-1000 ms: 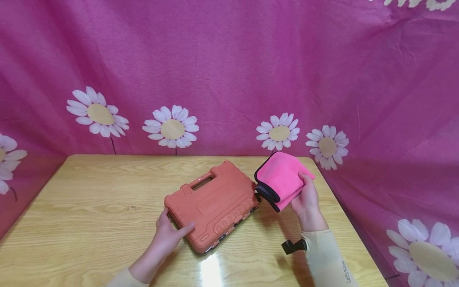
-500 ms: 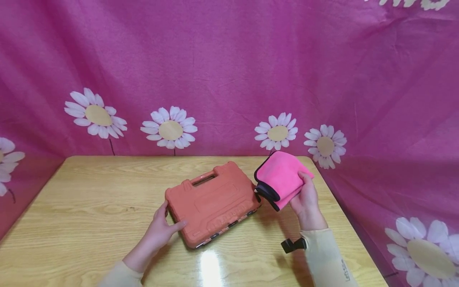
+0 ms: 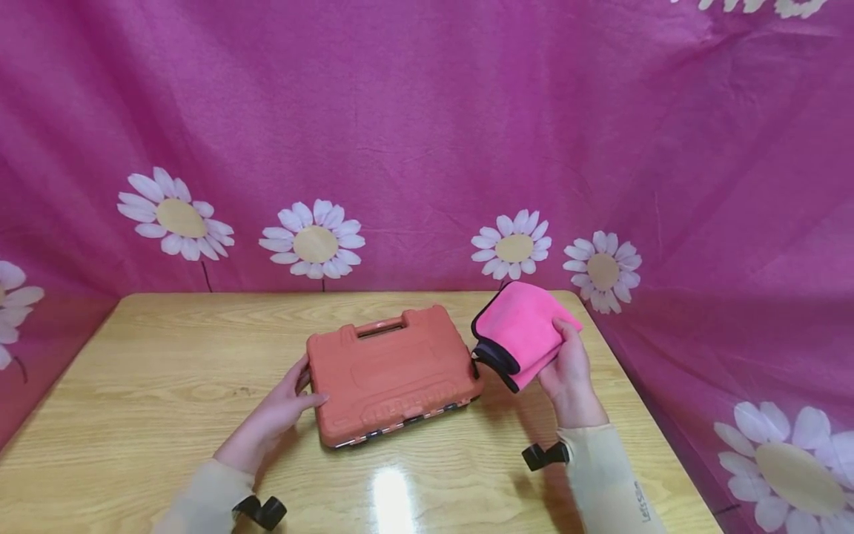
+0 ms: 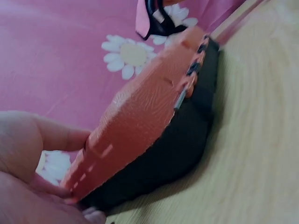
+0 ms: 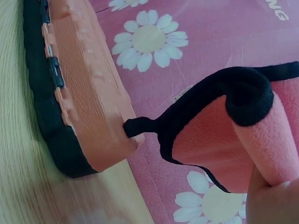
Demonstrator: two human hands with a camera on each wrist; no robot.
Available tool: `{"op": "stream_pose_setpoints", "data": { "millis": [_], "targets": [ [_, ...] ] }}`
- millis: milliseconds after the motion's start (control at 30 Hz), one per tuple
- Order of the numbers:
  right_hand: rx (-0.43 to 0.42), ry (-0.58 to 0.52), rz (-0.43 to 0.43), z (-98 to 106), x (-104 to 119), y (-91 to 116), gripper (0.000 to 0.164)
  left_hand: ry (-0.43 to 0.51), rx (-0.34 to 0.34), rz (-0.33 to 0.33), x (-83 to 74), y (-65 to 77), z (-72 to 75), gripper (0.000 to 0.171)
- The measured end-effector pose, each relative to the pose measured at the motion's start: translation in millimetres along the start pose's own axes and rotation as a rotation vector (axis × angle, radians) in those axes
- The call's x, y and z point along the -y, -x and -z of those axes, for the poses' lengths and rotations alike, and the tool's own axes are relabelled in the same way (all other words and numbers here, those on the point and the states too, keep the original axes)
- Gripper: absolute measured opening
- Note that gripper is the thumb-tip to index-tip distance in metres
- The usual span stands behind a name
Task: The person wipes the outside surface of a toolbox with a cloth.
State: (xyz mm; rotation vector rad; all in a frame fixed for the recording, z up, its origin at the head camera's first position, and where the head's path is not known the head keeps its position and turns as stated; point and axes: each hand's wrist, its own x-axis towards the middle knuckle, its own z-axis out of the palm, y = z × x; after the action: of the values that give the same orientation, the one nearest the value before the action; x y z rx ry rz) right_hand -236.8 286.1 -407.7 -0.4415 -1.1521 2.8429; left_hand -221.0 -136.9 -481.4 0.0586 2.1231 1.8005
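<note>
Right sleeve [image 3: 608,475] — “LetsSlim”, flowered backdrop [image 5: 224,42] — “NG”, partly cropped

Closed orange case [image 3: 394,371] with a black underside, slightly angled mid-table [image 3: 180,423], handle on the far side; the left hand [image 3: 282,406] grips its left end. Just to its right, the right hand [image 3: 572,374] holds up a folded pink cloth [image 3: 520,322] edged in black.
</note>
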Motion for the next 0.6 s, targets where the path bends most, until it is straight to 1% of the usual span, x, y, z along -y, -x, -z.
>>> {"op": "stream_pose_setpoints", "data": {
  "millis": [133, 300, 433, 600],
  "targets": [
    [0.008, -0.001, 0.005, 0, 0, -1, 0.024, -0.030, 0.026, -0.035, 1.5, -7.3, 8.6, 0.089],
    [0.014, 0.007, 0.015, -1, 0, 1, 0.023, -0.043, 0.055, -0.068, 1.7, -13.7, 17.1, 0.086],
    [0.021, 0.023, 0.020, -1, 0, 3, 0.022, -0.050, 0.062, -0.077, 0.8, -16.6, 20.4, 0.085],
    [0.025, 0.023, 0.024, 0, -1, 2, 0.023, -0.046, 0.084, -0.104, 1.7, -23.1, 24.5, 0.085]
  ]
}}
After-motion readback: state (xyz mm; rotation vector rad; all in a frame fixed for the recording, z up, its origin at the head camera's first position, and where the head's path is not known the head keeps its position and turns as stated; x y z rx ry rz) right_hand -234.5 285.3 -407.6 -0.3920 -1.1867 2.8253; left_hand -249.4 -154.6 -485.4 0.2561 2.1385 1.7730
